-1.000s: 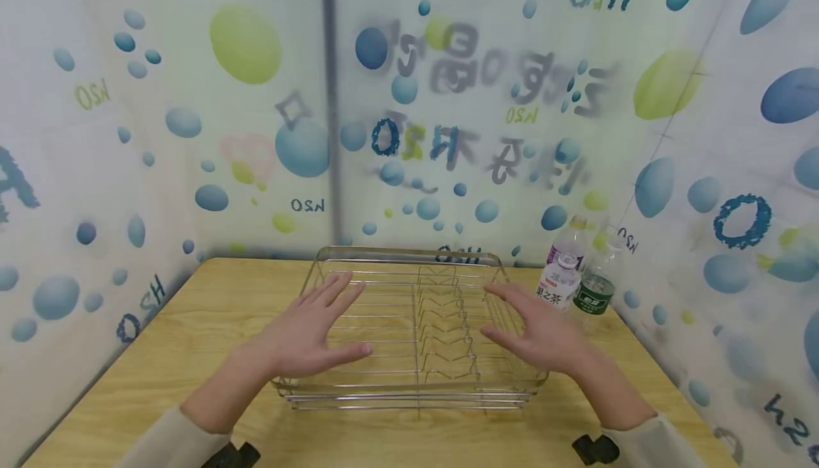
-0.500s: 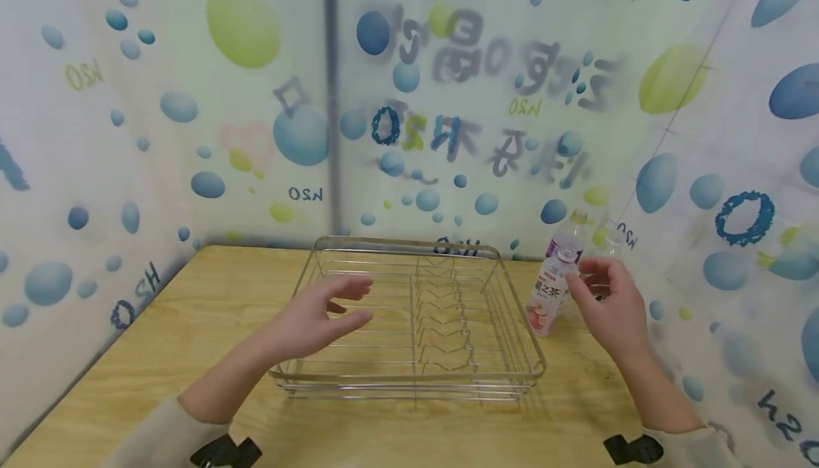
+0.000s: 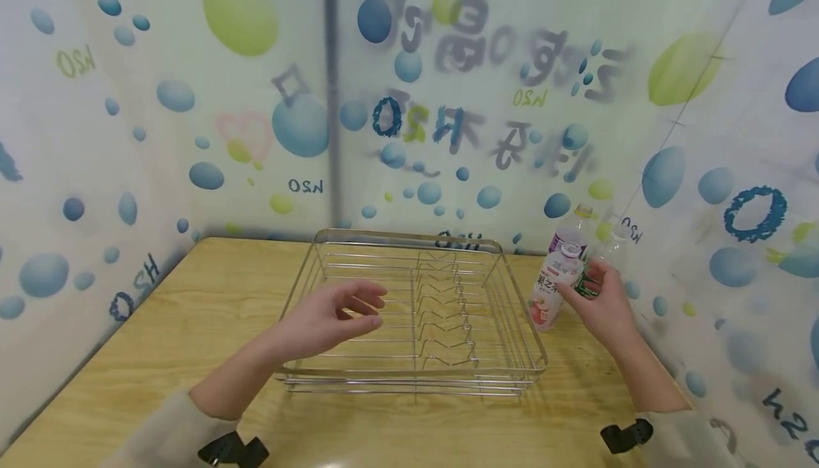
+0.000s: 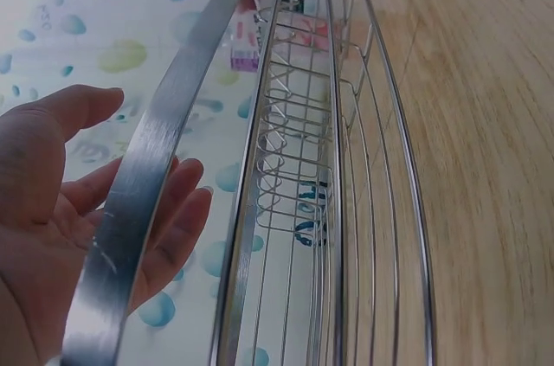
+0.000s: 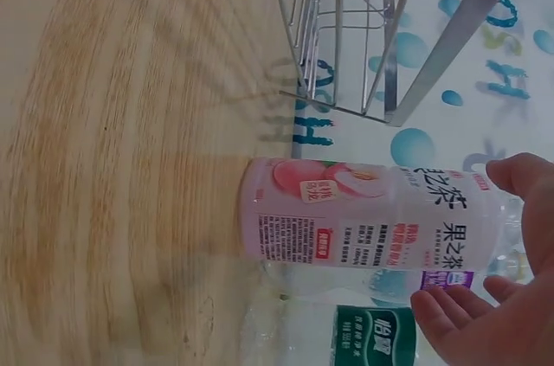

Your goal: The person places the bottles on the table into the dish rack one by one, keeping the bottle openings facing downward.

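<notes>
Right hand (image 3: 604, 309) — grip wide astride pink-labelled bottle (image 5: 372, 215), gap on one side; left hand (image 3: 323, 318) — loose, empty, near rack rim (image 4: 149, 154).

I see a wood-grained tabletop (image 3: 416, 425) with pale sheeting (image 3: 361, 70) behind it, printed with blue ovals (image 3: 301, 126), green ovals (image 3: 240, 13) and mirrored H2O lettering (image 3: 306, 185). I also make out a dark vertical stripe (image 3: 330, 98) and blurred grey characters (image 3: 466, 52).

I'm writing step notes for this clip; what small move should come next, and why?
Probably close the right hand gently around the pink bottle: the thumb is near its upper part, the fingers are across from it, and they don't look wrapped round it yet. The left hand, by the wire rack, holds nothing.
</notes>
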`<state>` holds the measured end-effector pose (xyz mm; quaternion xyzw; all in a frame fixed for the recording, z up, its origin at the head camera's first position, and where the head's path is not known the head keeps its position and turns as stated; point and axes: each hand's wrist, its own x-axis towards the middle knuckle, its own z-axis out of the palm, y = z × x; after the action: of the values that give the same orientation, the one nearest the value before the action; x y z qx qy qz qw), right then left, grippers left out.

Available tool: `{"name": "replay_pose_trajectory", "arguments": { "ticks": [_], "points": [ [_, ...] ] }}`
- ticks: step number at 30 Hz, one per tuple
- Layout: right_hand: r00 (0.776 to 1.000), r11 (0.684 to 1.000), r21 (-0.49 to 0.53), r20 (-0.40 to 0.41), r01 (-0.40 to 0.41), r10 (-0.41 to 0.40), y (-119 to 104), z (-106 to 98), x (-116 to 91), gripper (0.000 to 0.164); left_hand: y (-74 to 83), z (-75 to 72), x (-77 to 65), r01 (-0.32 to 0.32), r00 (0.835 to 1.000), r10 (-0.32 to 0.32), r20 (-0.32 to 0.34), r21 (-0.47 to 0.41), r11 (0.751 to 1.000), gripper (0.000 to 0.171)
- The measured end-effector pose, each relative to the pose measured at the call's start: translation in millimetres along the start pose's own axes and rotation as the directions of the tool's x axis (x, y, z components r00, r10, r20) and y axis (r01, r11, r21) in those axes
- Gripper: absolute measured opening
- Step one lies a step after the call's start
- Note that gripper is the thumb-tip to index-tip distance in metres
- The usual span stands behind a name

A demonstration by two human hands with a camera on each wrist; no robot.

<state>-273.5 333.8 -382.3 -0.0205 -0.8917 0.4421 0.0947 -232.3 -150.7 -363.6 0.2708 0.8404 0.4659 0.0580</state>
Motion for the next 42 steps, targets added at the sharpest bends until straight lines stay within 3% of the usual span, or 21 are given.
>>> {"name": "replay_pose_trajectory", "arguments": {
  "ticks": [8, 20, 27, 35, 42],
  "points": [
    [1.0, 1.0, -0.003, 0.025, 0.007, -0.007, 5, 9, 8, 0.097, 0.1, 5.1, 0.3, 0.023, 0.999, -0.021, 0.05, -0.04, 0.999, 0.045],
    [0.992, 0.994, -0.079, 0.093, -0.073, 0.08, 16, 18, 10, 0.095, 1.8, 7.8, -0.3, 0.021, 0.997, -0.015, 0.076, -0.069, 0.997, 0.042],
    [0.993, 0.995, -0.077, 0.09, -0.067, 0.074, 17, 20, 8, 0.089, 0.2, 8.1, -1.3, 0.039, 0.996, -0.032, 0.08, -0.086, 0.996, 0.042],
    [0.997, 0.997, -0.027, -0.013, 0.072, -0.072, 0, 15, 2, 0.078, -1.2, 7.3, -1.2, 0.044, 0.996, -0.037, 0.08, -0.096, 0.994, 0.042],
    [0.971, 0.98, -0.042, -0.127, 0.197, -0.2, -31, 3, -6, 0.073, -2.3, 3.9, 0.0, 0.037, 0.998, -0.032, 0.058, -0.09, 0.995, 0.043]
  ]
}}
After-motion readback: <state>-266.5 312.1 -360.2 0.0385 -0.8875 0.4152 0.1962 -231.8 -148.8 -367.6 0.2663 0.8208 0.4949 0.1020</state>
